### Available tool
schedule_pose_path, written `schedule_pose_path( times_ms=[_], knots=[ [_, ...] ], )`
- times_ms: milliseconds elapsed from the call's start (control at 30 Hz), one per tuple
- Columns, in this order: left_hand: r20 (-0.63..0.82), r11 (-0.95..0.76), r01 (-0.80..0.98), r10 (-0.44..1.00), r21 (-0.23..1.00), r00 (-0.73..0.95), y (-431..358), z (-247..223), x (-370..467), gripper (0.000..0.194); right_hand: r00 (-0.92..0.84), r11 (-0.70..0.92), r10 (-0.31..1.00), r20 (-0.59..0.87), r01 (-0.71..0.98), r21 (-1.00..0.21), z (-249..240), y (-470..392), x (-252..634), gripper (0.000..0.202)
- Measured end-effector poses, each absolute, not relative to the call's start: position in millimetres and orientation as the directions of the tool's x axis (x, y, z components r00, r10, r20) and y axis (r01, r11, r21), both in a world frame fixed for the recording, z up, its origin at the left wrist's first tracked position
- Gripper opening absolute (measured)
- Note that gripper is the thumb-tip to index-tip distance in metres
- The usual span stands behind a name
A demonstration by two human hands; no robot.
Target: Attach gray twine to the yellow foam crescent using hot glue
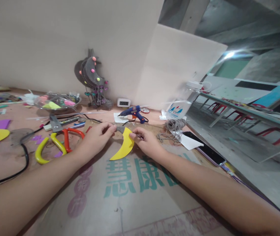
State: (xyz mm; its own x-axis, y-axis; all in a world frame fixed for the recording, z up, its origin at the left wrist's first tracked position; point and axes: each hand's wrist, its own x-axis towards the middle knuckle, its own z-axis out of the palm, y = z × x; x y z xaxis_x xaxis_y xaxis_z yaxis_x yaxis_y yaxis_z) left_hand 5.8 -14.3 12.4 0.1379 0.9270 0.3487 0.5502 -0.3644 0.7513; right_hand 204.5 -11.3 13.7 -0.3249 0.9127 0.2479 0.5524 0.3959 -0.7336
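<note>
A yellow crescent-shaped piece is held above a printed cardboard sheet, its pointed tip down to the left. My left hand pinches a small grey piece at the crescent's upper left. On the other side, my right hand grips the crescent's right edge between thumb and fingers. Just beyond both hands, a blue glue gun rests on a white scrap. Yellow-handled pliers and a tool with orange-red handles lie to the left of my left hand.
Grey moon ornaments stand by the wall, near a small digital clock and a bowl of scraps. Grey cord and a phone lie right. A black cable crosses the left side.
</note>
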Motion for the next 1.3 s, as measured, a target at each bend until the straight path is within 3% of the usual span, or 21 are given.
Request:
schedule_pose_path(
  times_ms=[100, 300, 533, 667, 867, 1300],
  knots=[
    [0.337, -0.355, 0.546, 0.931, 0.759, 0.138, -15.1, 13.2, 6.2, 0.035, -0.3, 0.437, 0.899, 0.319, 0.565, -0.699, 14.6, -12.5, 206.0, 0.023],
    [0.323, -0.348, 0.555, 0.935, 0.756, 0.146, -16.3, 14.3, 6.6, 0.032, -0.441, 0.664, 0.731, 0.52, 0.637, -0.392, 14.4, -15.1, 209.3, 0.03],
    [0.342, -0.371, 0.549, 0.926, 0.749, 0.159, -14.9, 12.8, 4.9, 0.032, -0.611, 0.758, 0.572, 0.547, 0.648, -0.069, 23.8, -18.7, 210.3, 0.028],
    [0.339, -0.369, 0.561, 0.927, 0.741, 0.161, -15.5, 14.3, 5.1, 0.031, -0.672, 0.762, 0.532, 0.516, 0.645, 0.055, 23.8, -16.4, 212.6, 0.025],
    [0.349, -0.375, 0.577, 0.923, 0.726, 0.16, -17.5, 16.0, 6.1, 0.031, -0.683, 0.739, 0.528, 0.505, 0.662, 0.123, 19.6, -14.2, 212.5, 0.025],
    [0.353, -0.383, 0.564, 0.921, 0.732, 0.167, -16.0, 12.6, 5.9, 0.027, -0.672, 0.708, 0.575, 0.467, 0.695, 0.128, 19.5, -16.7, 211.4, 0.022]
  ],
)
